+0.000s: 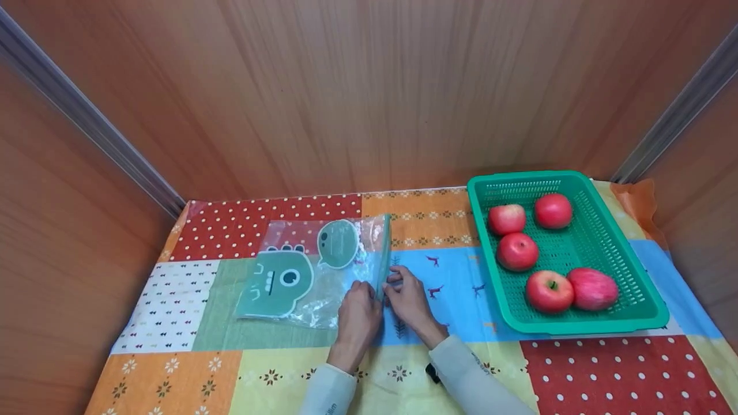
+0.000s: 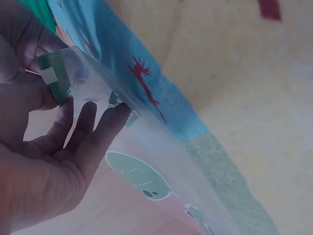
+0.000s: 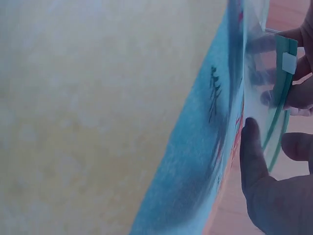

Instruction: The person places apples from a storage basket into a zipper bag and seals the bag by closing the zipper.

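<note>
A clear zip bag (image 1: 340,294) with green cartoon dinosaur prints lies flat, its green zip edge (image 1: 383,253) facing right. My left hand (image 1: 360,311) grips the bag's near corner at that edge, fingers curled round the plastic. In the left wrist view, a white slider (image 2: 49,75) sits on the green strip close to my left fingers. My right hand (image 1: 410,297) is on the other side of the zip edge, across from the left. Thumb and finger of the right hand (image 3: 279,196) stand either side of the strip, pinching it below the slider (image 3: 289,63).
A green plastic basket (image 1: 490,276) to the right holds several red apples (image 1: 518,252). Patchwork cloth (image 1: 288,374) covers the table. Wood-grain panels (image 1: 369,104) rise at the back and both sides. Orange material (image 1: 637,199) lies behind the basket's right side.
</note>
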The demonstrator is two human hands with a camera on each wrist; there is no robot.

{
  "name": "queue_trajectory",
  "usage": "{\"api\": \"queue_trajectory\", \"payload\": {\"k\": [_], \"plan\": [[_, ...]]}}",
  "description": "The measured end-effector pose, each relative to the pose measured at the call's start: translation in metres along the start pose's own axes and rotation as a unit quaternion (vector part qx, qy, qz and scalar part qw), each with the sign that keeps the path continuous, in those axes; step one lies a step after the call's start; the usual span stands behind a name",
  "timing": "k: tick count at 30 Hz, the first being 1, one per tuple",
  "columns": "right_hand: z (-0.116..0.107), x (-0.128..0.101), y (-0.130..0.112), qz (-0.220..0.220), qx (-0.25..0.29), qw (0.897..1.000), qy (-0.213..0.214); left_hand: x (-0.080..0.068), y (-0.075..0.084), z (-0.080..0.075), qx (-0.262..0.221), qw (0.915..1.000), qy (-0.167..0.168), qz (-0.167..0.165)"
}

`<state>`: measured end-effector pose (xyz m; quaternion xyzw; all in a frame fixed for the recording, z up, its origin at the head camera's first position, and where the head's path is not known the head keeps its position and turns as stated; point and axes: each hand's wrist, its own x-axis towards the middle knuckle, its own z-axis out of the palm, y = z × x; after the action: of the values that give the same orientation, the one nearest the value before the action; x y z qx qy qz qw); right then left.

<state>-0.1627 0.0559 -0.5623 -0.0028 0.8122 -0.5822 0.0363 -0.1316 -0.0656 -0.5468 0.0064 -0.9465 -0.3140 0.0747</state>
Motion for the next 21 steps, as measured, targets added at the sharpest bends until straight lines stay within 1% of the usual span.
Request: {"api": "queue_trajectory", "payload": {"k": [4,8,11,14,18,21], "plan": [[-0.002,0.001,-0.001,0.016,0.023,1.0,0.004,-0.001,0.003,-0.001,-0.035,0.9993,-0.009,-0.008],[-0.004,0.002,0.001,0.032,0.022,0.999,0.009,0.001,0.005,-0.003,-0.078,0.9958,-0.037,-0.028],[-0.006,0.002,0.001,0.036,0.027,0.999,0.006,0.003,0.004,-0.005,-0.123,0.9888,-0.067,-0.05],[-0.006,-0.001,0.002,0.033,0.034,0.999,-0.002,0.007,0.002,-0.007,-0.168,0.98,-0.086,-0.062],[-0.007,-0.004,0.003,0.025,0.038,0.999,-0.014,0.013,-0.003,-0.008,-0.21,0.9709,-0.096,-0.066],[-0.008,-0.005,0.003,0.024,0.044,0.999,-0.019,0.018,-0.006,-0.009,-0.231,0.9649,-0.1,-0.076]]}}
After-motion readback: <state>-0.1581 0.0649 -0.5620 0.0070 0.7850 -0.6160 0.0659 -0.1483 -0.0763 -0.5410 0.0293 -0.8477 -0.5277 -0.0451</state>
